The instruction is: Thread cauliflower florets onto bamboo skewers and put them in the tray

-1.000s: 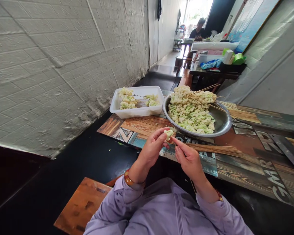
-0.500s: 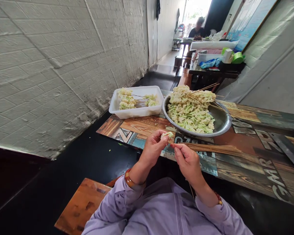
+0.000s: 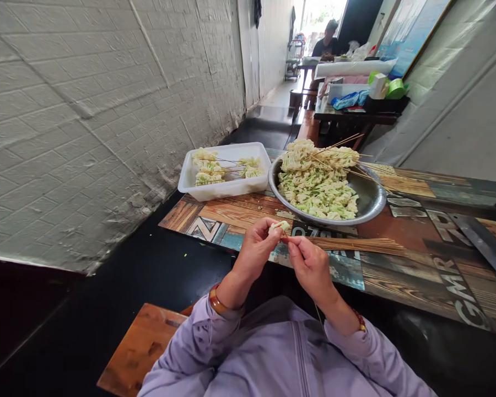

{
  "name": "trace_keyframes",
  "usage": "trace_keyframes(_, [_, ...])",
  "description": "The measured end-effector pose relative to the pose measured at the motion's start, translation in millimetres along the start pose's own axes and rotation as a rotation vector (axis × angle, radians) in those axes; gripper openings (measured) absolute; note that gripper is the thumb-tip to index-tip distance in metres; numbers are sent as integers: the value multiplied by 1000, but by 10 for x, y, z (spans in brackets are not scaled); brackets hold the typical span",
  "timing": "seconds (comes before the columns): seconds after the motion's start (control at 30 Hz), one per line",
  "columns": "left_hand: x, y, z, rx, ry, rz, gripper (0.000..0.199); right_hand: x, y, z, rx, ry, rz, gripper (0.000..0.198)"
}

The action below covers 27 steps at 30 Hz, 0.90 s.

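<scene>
Cauliflower (image 3: 282,225) pinched in left hand (image 3: 255,247), stick (image 3: 318,312) clamped in right hand (image 3: 312,266), both closer together than a moment ago, skewering probably under way.

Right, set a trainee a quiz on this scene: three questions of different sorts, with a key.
1. Multiple choice: what does the left hand hold?
A) a knife
B) a cauliflower piece
C) a green roll
2. True or false: the bundle of sticks lies on the patterned table.
3. Fill in: as the camera sees it, the white tray stands to the ____ of the metal bowl.

Key: 1. B; 2. true; 3. left.
</scene>
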<state>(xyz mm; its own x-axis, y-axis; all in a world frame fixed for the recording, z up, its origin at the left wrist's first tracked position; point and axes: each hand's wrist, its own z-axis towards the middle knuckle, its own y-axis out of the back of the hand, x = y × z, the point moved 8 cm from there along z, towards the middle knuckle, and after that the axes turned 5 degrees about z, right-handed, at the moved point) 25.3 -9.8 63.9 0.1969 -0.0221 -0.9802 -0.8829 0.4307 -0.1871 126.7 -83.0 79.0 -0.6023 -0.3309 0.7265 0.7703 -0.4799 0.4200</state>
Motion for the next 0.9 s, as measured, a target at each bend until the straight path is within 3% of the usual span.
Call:
trace_keyframes(0.33, [35, -9, -7, -12, 70, 57, 25, -121, -55, 89, 46, -43, 117, 22])
trace_keyframes(0.47, [62, 128, 22, -86, 65, 174, 30, -159, -63, 110, 24, -100, 216, 22])
trace_keyframes(0.6, [161, 203, 197, -110, 64, 132, 28, -219, -50, 179, 6, -101, 264, 19])
trace_keyframes(0.9, [147, -43, 234, -114, 96, 38, 32, -253, 43, 127, -55, -108, 271, 23])
